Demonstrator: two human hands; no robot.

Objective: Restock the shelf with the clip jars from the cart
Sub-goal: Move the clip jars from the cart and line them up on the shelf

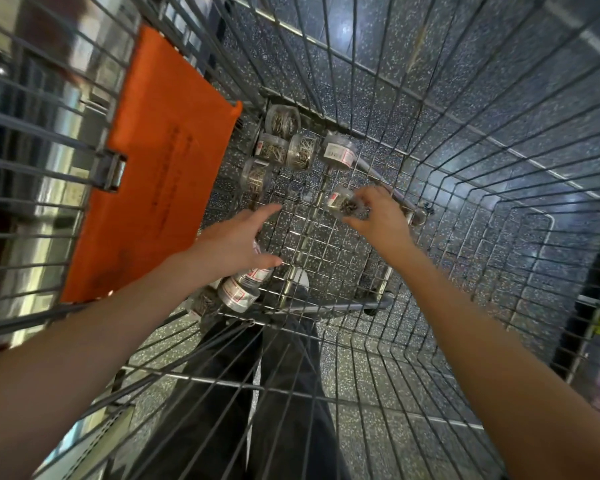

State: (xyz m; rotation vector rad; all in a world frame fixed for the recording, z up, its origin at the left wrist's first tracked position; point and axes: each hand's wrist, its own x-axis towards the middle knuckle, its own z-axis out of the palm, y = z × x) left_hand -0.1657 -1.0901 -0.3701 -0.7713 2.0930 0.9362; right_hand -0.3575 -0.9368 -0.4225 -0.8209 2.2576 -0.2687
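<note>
View down into wire cart, both forearms reaching in. Right hand closed around clip jar, jar tilted, just above cart floor. Left hand spread, fingers extended, gripping nothing; two labelled jars directly beneath it on cart floor, partly hidden by palm. Five more jars clustered at far end, well apart from both hands, lying on sides. Orange flap against left cart wall. Speckled floor visible through mesh.
</note>
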